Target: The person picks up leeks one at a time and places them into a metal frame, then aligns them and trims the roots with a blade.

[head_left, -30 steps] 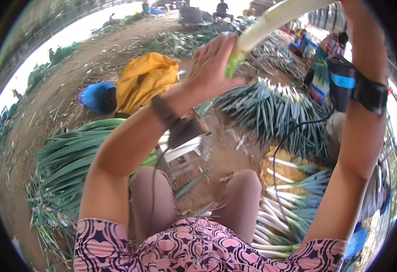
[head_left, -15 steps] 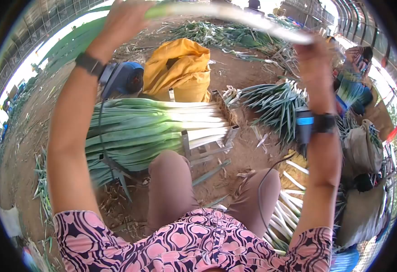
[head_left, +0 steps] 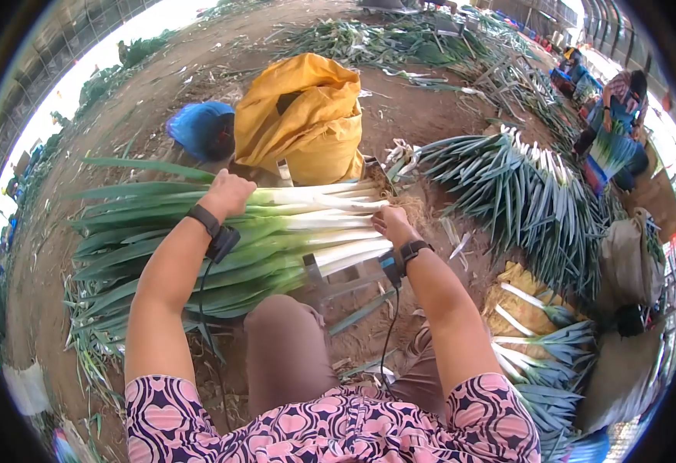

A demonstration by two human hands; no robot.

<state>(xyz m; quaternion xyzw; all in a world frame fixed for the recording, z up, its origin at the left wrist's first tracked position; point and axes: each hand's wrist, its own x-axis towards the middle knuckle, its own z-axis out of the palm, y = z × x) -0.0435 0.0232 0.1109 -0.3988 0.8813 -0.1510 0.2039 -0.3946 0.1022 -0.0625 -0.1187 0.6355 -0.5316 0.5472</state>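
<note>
My left hand (head_left: pixel 230 193) is closed around a long green onion (head_left: pixel 318 202) where its green leaves meet the white stalk. At the root end of that stalk, my right hand (head_left: pixel 394 224) grips with fingers closed. The held onion lies level along the top of a pile of green onions (head_left: pixel 276 245), whose leaves point left and whose roots point right. A metal frame (head_left: pixel 312 270) holds the pile just in front of my knees. My fingers hide parts of the stalk.
Behind the pile stand a yellow sack (head_left: pixel 299 116) and a blue bag (head_left: pixel 201 130). More onions (head_left: pixel 507 185) lie in a heap to the right, and peeled white-stalked ones (head_left: pixel 519 351) rest on a yellow cloth (head_left: pixel 519 289). A co-worker (head_left: pixel 623 100) sits at far right.
Both my hands have come down from high in front of me, bringing the green onion onto the pile. My view has shifted slightly, and both hands keep hold of the onion.
</note>
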